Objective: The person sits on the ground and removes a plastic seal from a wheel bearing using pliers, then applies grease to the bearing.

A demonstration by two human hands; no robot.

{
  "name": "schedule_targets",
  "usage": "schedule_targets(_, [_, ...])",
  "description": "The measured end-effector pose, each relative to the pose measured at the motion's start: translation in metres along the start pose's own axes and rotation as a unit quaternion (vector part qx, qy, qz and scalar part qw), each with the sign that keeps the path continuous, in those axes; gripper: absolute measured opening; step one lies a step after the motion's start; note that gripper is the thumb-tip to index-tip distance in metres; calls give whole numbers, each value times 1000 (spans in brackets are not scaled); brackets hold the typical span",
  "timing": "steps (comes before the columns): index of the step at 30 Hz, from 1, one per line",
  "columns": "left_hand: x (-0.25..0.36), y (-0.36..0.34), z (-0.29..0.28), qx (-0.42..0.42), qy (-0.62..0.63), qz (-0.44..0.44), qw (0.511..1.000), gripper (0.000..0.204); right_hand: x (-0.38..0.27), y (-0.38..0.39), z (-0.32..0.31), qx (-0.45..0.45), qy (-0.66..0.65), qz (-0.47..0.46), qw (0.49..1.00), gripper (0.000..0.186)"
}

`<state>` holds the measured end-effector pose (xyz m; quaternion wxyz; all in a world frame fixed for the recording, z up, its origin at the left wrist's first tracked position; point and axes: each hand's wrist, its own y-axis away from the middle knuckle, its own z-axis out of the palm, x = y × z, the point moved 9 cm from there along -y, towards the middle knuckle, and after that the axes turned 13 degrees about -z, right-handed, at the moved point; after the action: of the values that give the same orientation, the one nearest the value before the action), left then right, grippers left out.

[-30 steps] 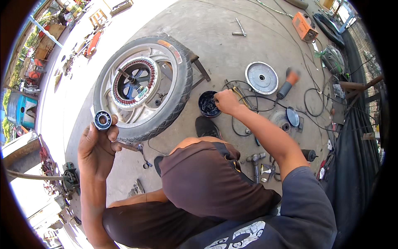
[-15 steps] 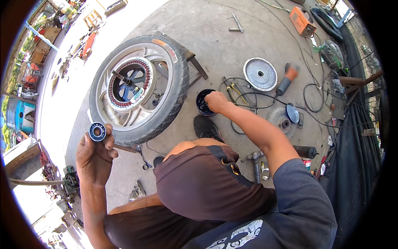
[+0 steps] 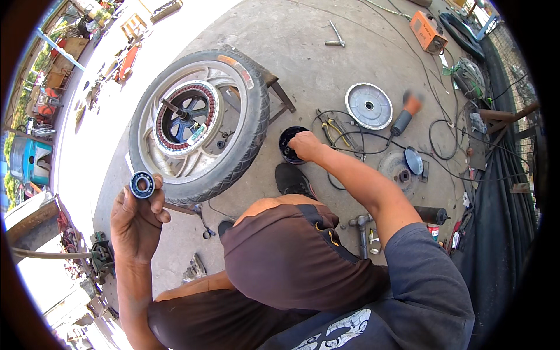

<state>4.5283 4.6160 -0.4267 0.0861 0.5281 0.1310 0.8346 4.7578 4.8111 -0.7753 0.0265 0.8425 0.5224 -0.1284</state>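
Observation:
My left hand (image 3: 137, 219) is raised at the left and pinches a small round bearing (image 3: 142, 185) with a blue seal between thumb and fingertips. My right hand (image 3: 305, 145) reaches forward to a small black round tub (image 3: 287, 142) on the concrete floor, its fingers at the tub's rim; whether they hold anything is hidden. A motorcycle wheel (image 3: 198, 125) with tyre and hub motor lies flat on a low stool between the two hands.
A round silver hub cover (image 3: 368, 105), pliers (image 3: 332, 125), an angle grinder (image 3: 402, 116), black cables and another round plate (image 3: 402, 169) lie right of the tub. An orange box (image 3: 427, 32) sits far back. My black shoe (image 3: 293, 181) is below the tub.
My left hand with the bearing has risen slightly nearer the tyre. My right hand stays at the black tub.

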Motion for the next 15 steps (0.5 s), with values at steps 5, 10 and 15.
schedule_targets(5, [1,-1,-1,18,-10,-2,1000,39,3,5,-2,39,-17,-8,999,3])
schedule_targets(10, [0,-2,2,21,9,-11,1000,40,17,13,0,7,-68,86,994,8])
schedule_targets(15, [0,-3,6,18,2,-9,1000,40,35,29,-17,63,-138,176,973,13])
